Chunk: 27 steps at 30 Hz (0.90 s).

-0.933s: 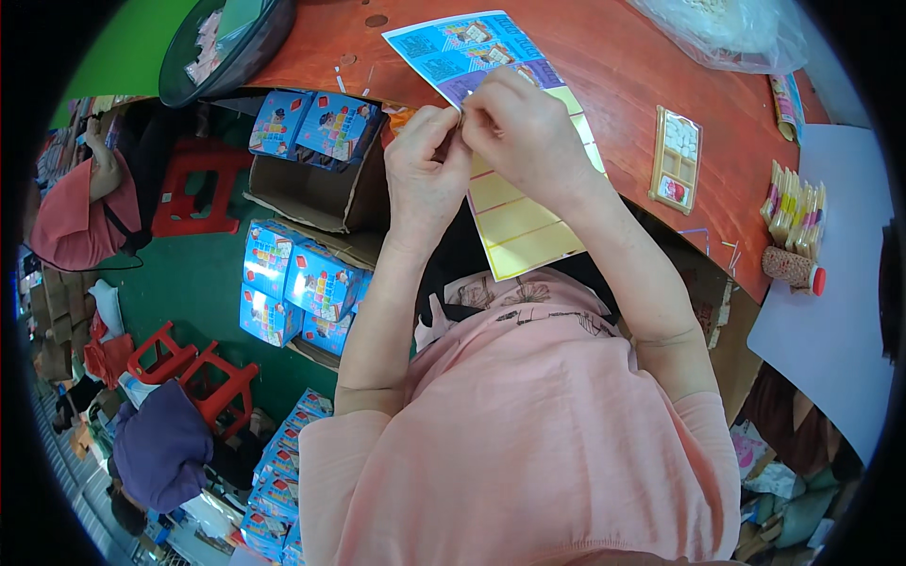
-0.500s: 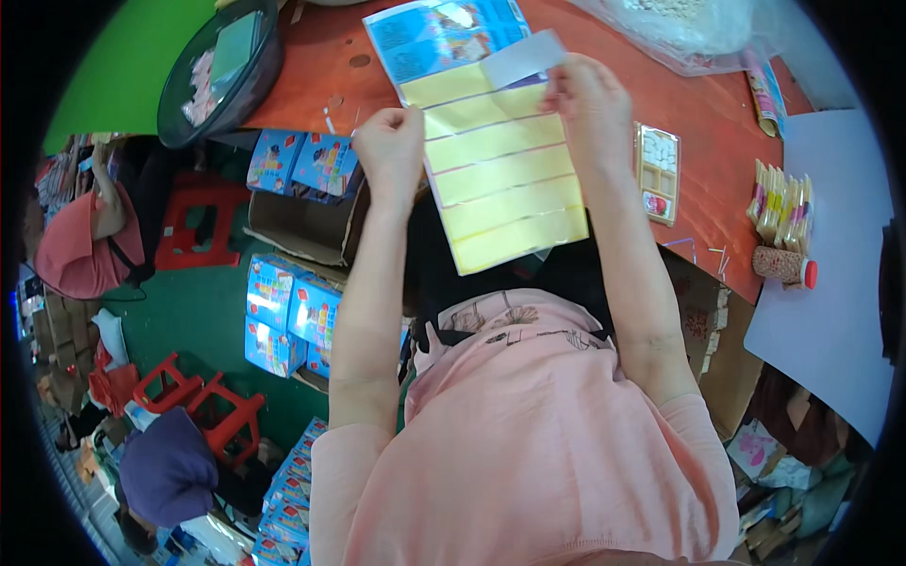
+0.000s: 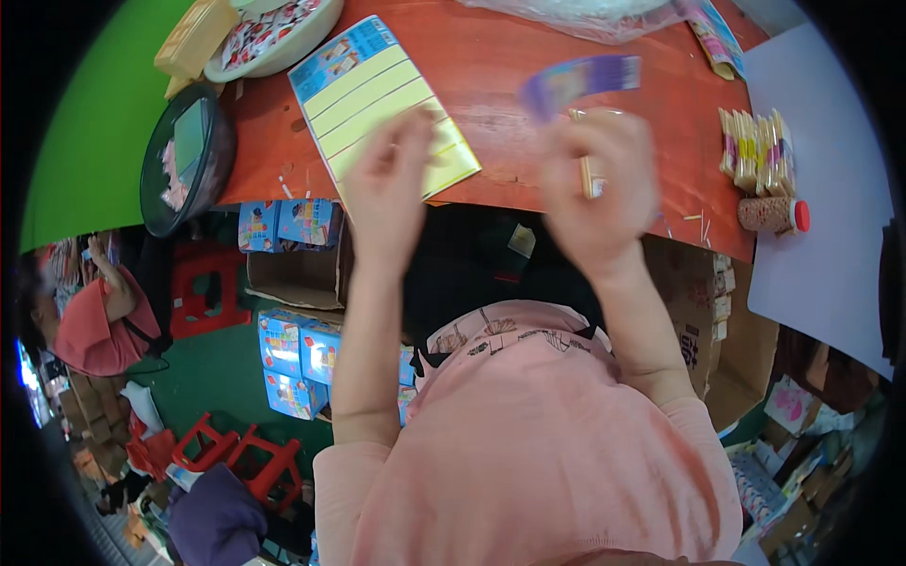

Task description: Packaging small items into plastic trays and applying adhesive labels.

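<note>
Two bare hands hung blurred above the near edge of the red-brown wooden surface (image 3: pixel 528 75). The right hand (image 3: pixel 599 184) held a thin purple-and-blue printed card strip (image 3: pixel 580 80) up over the surface, its fingers closed on the strip's lower edge, with what looked like a slim pale stick (image 3: pixel 587 170) pinched there too (blur made that hard to confirm). The left hand (image 3: pixel 392 184) hovered just over the lower corner of a flat yellow-striped card sheet with a blue printed header (image 3: pixel 377 99), which lay on the surface; whether its fingers were together or apart I could not tell, and it appeared to hold nothing.

The strip looked light, thin and bendy, likely to crease or flutter, so a grip by its short edge seemed best. The sheet should be equally light and easiest lifted by a corner.

Around them lay a round dark lidded tub (image 3: pixel 184 160) at the left edge, a white bowl of small wrapped packets (image 3: pixel 274 33), a clear plastic bag (image 3: pixel 576 14) at the far side, and a bundle of yellow packeted sticks (image 3: pixel 750 146) beside a small red-capped jar (image 3: pixel 774 215). Little stood between the hands and the sheet.
</note>
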Available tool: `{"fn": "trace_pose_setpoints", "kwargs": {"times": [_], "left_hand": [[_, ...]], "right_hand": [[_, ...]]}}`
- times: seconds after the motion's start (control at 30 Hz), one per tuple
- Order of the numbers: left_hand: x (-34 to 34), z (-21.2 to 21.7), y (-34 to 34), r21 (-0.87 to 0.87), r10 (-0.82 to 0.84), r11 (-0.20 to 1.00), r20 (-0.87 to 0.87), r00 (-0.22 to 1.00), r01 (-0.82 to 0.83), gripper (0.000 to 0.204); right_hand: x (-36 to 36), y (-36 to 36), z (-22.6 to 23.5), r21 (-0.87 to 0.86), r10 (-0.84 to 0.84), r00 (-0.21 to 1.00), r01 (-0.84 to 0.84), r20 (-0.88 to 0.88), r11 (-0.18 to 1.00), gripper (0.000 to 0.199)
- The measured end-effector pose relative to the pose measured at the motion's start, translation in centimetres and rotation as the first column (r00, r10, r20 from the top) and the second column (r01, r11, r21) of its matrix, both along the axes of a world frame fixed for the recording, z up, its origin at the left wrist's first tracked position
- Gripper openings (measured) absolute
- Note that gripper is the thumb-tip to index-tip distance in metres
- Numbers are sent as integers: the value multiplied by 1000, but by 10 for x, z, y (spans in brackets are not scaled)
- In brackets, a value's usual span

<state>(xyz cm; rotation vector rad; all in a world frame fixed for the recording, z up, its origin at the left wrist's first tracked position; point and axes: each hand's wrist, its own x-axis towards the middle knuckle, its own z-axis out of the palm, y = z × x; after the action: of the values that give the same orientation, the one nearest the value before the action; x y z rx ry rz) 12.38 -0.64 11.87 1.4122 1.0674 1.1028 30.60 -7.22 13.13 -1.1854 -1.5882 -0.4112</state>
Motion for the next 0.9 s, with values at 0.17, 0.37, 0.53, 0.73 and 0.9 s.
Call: {"fn": "trace_pose_setpoints", "kwargs": {"times": [0.17,0.37,0.53,0.73,0.9], "left_hand": [[36,-6,-46,-119,-11,990,457,890,73,26],[25,-11,-33,-288,-54,918,591,805,274,30],[45,-17,-45,-373,-78,831,656,751,412,30],[56,-33,-72,-477,-106,680,688,718,557,28],[63,-40,-86,-524,-115,607,686,718,597,27]], "right_hand": [[-26,-12,-24,-163,72,987,-49,143,985,38],[39,-29,-28,-378,-143,929,4,-342,926,50],[54,-48,-36,-331,-67,424,-588,-903,738,52],[75,-96,-44,-405,-251,336,-551,-908,730,49],[99,-142,-63,-289,-342,102,-777,-934,559,25]]}}
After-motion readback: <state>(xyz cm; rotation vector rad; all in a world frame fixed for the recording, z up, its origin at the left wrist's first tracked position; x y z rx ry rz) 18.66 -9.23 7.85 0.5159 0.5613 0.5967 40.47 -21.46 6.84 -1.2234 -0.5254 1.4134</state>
